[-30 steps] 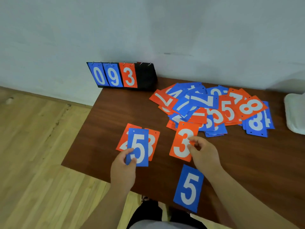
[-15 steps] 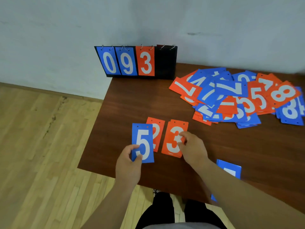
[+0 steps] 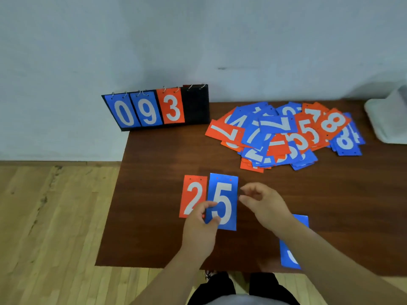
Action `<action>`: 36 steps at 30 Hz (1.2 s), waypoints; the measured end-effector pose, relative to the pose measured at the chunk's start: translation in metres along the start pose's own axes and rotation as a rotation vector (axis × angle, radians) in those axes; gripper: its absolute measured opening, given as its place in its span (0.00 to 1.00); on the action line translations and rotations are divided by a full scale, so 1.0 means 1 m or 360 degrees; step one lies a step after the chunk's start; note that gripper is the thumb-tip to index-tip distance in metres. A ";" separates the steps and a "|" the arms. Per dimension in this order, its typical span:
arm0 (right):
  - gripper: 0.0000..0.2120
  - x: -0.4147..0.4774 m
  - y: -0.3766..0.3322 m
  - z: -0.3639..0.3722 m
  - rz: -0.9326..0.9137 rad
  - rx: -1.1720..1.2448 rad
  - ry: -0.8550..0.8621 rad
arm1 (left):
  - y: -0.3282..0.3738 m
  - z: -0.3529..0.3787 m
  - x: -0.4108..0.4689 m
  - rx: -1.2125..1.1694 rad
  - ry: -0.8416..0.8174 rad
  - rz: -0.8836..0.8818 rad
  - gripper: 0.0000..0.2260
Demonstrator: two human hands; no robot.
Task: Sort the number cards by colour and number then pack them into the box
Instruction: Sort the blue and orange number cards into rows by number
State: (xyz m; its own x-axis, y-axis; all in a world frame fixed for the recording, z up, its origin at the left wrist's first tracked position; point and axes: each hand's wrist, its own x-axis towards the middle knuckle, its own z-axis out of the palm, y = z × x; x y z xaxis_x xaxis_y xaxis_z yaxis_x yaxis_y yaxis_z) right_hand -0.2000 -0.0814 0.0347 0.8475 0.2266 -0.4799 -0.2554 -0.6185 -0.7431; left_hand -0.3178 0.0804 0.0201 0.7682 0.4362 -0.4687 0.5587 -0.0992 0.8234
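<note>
My left hand (image 3: 201,221) pinches the lower left corner of a blue 5 card (image 3: 223,201), which lies beside and partly over a red 2 card (image 3: 192,195) near the table's front left. The red 3 card is not visible; the blue 5 covers its spot. Just right of the blue 5, my right hand (image 3: 262,203) hovers with loosely curled fingers and holds nothing. Another blue card (image 3: 290,254) lies at the front edge, partly hidden by my right forearm. A loose pile of red and blue number cards (image 3: 284,137) covers the back of the table.
A black flip scoreboard stand (image 3: 196,106) showing 0, 9, 3 sits at the back left corner of the brown table (image 3: 154,194). A white object (image 3: 387,122) lies at the far right edge. A wooden floor lies to the left.
My left hand has carried the blue 5 to the right, over where the red 3 lay. My right hand has let go of the red 3 and drawn back to the right.
</note>
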 end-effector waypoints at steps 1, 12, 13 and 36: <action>0.06 -0.002 0.003 -0.008 0.0059 0.0057 0.0058 | 0.006 0.011 -0.002 -0.0017 -0.0064 0.0031 0.14; 0.10 -0.022 0.093 -0.098 0.0306 0.0162 0.0219 | 0.022 0.123 -0.016 0.0241 -0.0601 0.0150 0.15; 0.10 -0.023 0.102 -0.101 0.0297 0.0122 0.0216 | 0.019 0.131 -0.018 0.0273 -0.0623 0.0153 0.15; 0.19 -0.005 0.173 -0.124 -0.0153 -0.0867 -0.0309 | -0.003 0.191 -0.015 0.1282 -0.0600 0.0217 0.21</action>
State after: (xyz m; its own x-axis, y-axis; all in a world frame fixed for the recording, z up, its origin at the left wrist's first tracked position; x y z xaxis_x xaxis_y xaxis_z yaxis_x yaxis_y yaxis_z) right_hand -0.1902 -0.2827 -0.0334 0.7414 0.4028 -0.5367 0.1382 -0.8743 -0.4653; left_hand -0.2706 -0.0968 -0.0363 0.8162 0.0661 -0.5739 0.3959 -0.7875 0.4723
